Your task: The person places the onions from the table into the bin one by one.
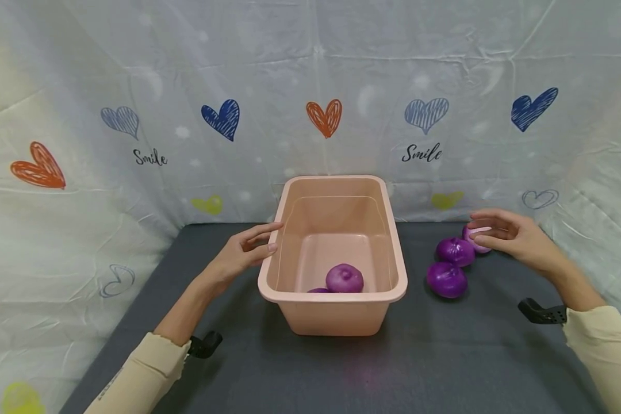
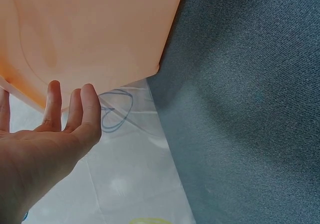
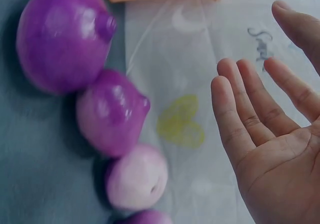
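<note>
A peach plastic tub (image 1: 333, 316) stands on the dark table. Inside it, near the front wall, lies a purple onion (image 1: 344, 278), with a second one mostly hidden by the rim. My left hand (image 1: 243, 253) rests with loosely extended fingers against the tub's left rim; in the left wrist view its fingers (image 2: 52, 104) are beside the tub's outer wall. Over to the right, a row of glossy onions (image 1: 447, 280) sits on the table. My right hand (image 1: 517, 237) hovers by the farthest visible one, a paler onion (image 3: 137, 178), holding nothing, its fingers apart in the right wrist view.
A pale curtain (image 1: 269, 161) printed with hearts hangs behind the table and along both sides. The dark cloth-covered table (image 1: 290, 374) extends in front of the tub. Part of another onion (image 3: 145, 218) shows at the bottom edge of the right wrist view.
</note>
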Motion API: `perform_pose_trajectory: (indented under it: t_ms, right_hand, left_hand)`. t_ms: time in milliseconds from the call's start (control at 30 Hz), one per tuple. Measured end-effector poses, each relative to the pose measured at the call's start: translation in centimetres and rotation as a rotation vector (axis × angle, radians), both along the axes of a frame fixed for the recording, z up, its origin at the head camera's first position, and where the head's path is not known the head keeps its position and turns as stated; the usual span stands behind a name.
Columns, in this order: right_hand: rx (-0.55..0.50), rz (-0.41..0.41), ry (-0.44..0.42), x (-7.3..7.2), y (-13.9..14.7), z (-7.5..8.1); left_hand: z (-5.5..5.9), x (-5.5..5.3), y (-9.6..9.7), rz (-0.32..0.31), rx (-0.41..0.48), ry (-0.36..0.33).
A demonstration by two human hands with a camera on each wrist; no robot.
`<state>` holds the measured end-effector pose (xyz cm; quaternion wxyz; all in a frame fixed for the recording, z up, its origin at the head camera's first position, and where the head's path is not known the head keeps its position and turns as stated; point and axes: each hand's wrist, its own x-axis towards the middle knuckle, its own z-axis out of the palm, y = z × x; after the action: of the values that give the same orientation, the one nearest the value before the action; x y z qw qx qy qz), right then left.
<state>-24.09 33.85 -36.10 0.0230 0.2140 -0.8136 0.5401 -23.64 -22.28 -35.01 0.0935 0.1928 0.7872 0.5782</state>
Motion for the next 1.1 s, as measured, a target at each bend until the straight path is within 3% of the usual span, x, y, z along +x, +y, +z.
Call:
perform_pose_trajectory:
  t_ms: [533, 733, 833, 1100]
  right_hand:
    - [0.014, -0.143, -0.003, 0.6, 6.2, -3.4]
    - [0.110, -0.240, 0.024, 0.9, 8.5, -5.1]
    - [0.155, -0.296, 0.025, 0.9, 9.0, -5.8]
    - [0.135, -0.380, -0.008, 0.2, 9.2, -6.6]
  left_hand:
    - [-0.3, -0.1, 0.0, 0.009, -0.011, 0.015]
    - [-0.3, -0.1, 0.0, 0.014, -0.005, 0.013]
    - [-0.3, -0.1, 0.0, 0.014, -0.006, 0.016]
    - [-0.4, 0.0, 0.0, 0.013, -0.008, 0.022]
